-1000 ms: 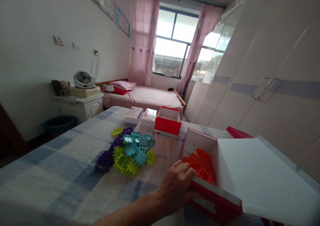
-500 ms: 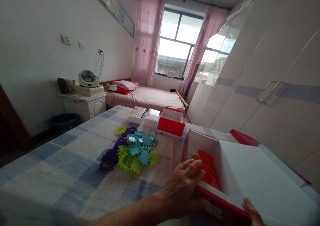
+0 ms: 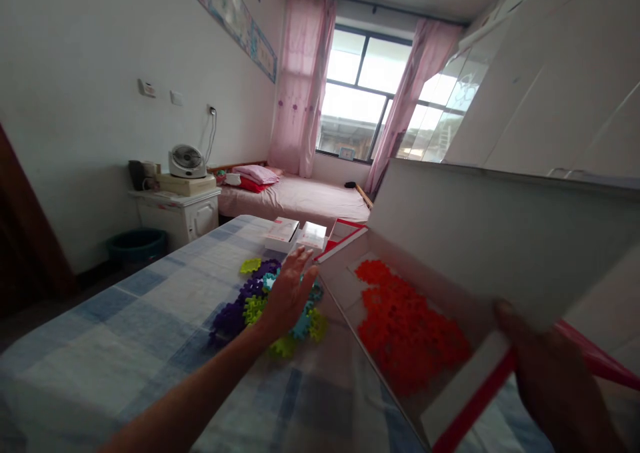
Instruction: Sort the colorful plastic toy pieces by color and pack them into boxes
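Writing unreadable; right hand [image 3: 560,379] grips red box [image 3: 453,406]; left hand [image 3: 290,293] spread wide.

Bare left forearm [image 3: 200,393], no sleeve

nothing here can be read. the long poster [image 3: 235,23] high on the wall carries print, but it is too small and blurred for me to make out. the small boxes [image 3: 283,234] at the far end of the tabletop [image 3: 125,346] show faint pink marks, also unreadable.
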A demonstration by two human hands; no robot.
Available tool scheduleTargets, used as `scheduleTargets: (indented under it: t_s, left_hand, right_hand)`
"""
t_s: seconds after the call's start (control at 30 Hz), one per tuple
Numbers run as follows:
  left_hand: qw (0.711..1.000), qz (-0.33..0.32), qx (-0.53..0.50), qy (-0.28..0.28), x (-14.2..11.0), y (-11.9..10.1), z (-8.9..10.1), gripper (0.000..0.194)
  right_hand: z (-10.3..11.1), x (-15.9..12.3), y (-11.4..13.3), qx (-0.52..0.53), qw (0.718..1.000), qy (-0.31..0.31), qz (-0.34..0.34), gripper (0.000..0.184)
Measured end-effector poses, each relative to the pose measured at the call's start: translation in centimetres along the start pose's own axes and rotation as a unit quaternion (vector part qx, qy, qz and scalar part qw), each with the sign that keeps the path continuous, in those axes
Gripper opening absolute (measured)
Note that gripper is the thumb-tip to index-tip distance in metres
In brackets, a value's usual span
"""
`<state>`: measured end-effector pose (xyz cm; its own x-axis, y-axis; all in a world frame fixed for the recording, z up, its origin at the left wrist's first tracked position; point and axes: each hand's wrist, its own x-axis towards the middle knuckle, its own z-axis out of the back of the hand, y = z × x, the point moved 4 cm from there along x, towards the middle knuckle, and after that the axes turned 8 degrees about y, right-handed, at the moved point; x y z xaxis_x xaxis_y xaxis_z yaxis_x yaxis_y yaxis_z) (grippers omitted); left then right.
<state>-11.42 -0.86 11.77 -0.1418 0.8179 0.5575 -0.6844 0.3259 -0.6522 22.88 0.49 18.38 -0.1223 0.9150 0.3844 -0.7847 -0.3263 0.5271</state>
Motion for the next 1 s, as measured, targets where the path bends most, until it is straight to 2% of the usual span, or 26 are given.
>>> scheduleTargets:
  t_s: [0.03,0.1,0.23,0.37,0.5,0.7,0.83,1.0]
  left_hand:
    - [1.000,0.011,0.012,-0.012,0.4,1.3,0.6,0.046]
    - [0.998,0.033,0.034,-0.029,1.0,3.6,1.6,0.048]
    - [0.993,0.062,0.084,-0.048,1.0,7.1,3.0,0.047]
    - [0.988,0.059,0.132,-0.055,0.4,8.8,3.4,0.042]
    - [0.986,0.057,0.151,-0.048,-0.1,9.2,3.3,0.042]
    - [0.989,0.064,0.119,-0.054,-0.6,9.7,2.6,0.045]
    - [0.990,0.083,0.089,-0.068,-1.1,10.0,2.1,0.046]
    - [0.990,0.079,0.075,-0.089,-1.5,9.6,1.9,0.044]
  right_hand:
    - [-0.2,1.2,1.8,0.014,0.999,-0.012,-0.034,0.044]
    - [-1.0,3.5,5.7,0.013,1.000,-0.001,-0.004,0.044]
    - [-2.7,6.5,11.2,-0.049,0.989,0.033,0.138,0.045]
    - [-4.2,7.5,15.2,-0.141,0.952,0.044,0.268,0.041]
    - [-5.2,7.5,19.0,-0.236,0.915,0.074,0.320,0.042]
    - [-6.9,6.9,23.1,-0.368,0.849,0.071,0.373,0.042]
    - [-8.1,7.0,24.2,-0.381,0.845,0.025,0.374,0.039]
    - [-8.0,6.6,26.0,-0.395,0.836,0.000,0.382,0.040]
